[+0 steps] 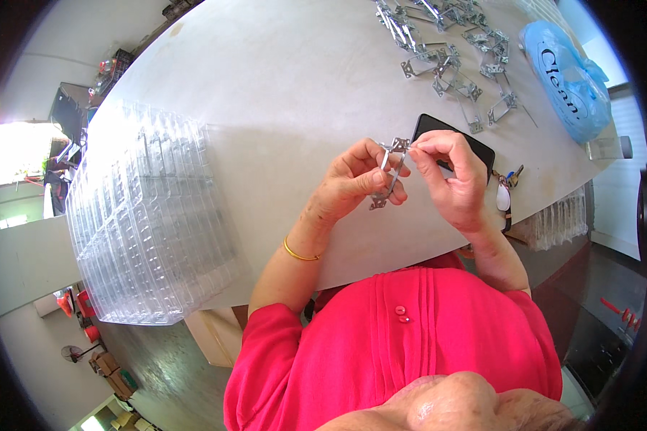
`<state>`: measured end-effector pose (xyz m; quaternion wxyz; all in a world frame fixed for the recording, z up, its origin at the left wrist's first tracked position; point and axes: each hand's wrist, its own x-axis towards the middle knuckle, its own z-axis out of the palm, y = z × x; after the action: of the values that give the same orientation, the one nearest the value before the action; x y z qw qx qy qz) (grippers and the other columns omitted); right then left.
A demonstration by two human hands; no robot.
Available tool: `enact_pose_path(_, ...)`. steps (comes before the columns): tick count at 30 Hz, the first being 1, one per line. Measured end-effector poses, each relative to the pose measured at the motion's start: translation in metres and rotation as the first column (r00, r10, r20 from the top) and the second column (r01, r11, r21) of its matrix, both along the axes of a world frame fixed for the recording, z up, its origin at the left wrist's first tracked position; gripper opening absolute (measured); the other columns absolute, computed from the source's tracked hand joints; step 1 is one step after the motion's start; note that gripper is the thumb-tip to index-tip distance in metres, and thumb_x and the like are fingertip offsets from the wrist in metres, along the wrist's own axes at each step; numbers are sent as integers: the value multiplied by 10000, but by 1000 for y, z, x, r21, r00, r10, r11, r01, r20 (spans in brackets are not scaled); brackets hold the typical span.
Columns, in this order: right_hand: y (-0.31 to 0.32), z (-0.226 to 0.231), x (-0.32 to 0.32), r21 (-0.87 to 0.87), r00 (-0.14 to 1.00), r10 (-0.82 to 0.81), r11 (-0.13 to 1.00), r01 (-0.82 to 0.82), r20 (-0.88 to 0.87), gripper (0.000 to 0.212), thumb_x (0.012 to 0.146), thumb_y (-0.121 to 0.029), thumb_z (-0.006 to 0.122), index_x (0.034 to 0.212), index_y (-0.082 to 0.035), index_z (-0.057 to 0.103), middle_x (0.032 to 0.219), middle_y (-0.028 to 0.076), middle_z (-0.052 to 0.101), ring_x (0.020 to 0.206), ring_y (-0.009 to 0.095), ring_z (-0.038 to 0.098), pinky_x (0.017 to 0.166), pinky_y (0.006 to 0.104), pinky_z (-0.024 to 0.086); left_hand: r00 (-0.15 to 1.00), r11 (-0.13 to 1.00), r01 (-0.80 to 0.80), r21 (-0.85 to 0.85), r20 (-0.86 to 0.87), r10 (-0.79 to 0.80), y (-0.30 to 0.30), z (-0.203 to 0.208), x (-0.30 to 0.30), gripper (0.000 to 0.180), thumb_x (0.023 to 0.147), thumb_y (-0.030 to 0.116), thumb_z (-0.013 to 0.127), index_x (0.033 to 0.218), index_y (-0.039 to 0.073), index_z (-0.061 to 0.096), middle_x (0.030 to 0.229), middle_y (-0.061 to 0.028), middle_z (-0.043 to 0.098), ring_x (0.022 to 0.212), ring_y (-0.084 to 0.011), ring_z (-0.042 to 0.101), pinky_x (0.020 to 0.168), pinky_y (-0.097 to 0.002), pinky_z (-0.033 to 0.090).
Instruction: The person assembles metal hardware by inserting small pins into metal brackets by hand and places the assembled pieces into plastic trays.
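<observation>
A small silver metal bracket, with thin side bars and perforated end plates, is held above the near part of the table. My left hand grips it, thumb and fingers closed around its bars. At the bracket's upper end, the thumb and fingertips of my right hand are pinched together, against or very close to the end plate. Anything between those fingertips is too small to make out. A black phone-like slab lies partly hidden behind my right hand.
Several similar metal brackets lie in a loose heap at the far right of the pale table. Beside them sits a blue plastic bag. Keys rest near the right edge. Stacked clear plastic trays cover the left side.
</observation>
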<state>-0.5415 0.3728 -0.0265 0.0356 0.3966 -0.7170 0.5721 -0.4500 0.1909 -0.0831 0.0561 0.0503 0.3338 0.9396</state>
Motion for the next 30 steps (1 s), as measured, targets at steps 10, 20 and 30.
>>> enact_pose_path(10, 0, -3, 2, 26, 997, 0, 1000, 2, -72, 144, 947, 8, 685, 1006, -19, 556, 942, 112, 673, 761, 164, 675, 663, 286, 551, 999, 995, -35, -93, 21, 37, 0, -8, 0, 271, 922, 180, 770, 1065, 79, 563, 1124, -171, 680, 851, -293, 736, 739, -400, 591)
enact_pose_path(20, 29, -7, 8, 11, 964, 24, 1000, -28, 265, 106, 1000, -39, 635, 997, -15, 532, 1036, 134, 712, 818, 111, 666, 744, 259, 541, 948, 776, -232, -586, 42, 315, 5, 14, 2, 367, 898, 57, 752, 1218, 59, 573, 1184, -115, 676, 1048, -211, 679, 906, -380, 556)
enact_pose_path(30, 59, -29, 20, 105, 895, 160, 969, -222, 417, 88, 983, -27, 647, 1006, -11, 564, 912, 83, 679, 741, 116, 647, 685, 269, 527, 940, -489, -323, -810, -333, -70, -17, 30, 15, 410, 883, -64, 590, 1271, 62, 627, 1311, -131, 646, 1242, -325, 570, 1058, -450, 454)
